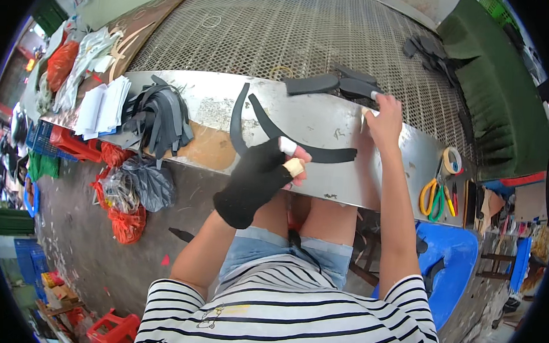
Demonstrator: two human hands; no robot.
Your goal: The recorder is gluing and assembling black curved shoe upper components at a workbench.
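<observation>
My left hand (259, 177), in a black fingerless glove with tape on the thumb and a finger, is over the metal bench top with its fingers curled in. Whether it holds anything is hidden. Two curved black strips lie by it: one narrow strip (238, 118) runs up from behind the glove, and a longer strip (300, 147) bends past the fingertips. My bare right hand (387, 118), also with taped fingertips, reaches to the bench's far edge. Its thumb and forefinger are apart, close to a dark sole-shaped piece (356, 87). Another such piece (313, 85) lies to its left.
A bundle of dark strips (160, 114) and white papers (102, 109) are at the bench's left. Scissors (434, 197) and a tape roll (451, 161) lie right. Metal mesh (250, 29) stretches beyond; a blue chair (451, 259) stands below right.
</observation>
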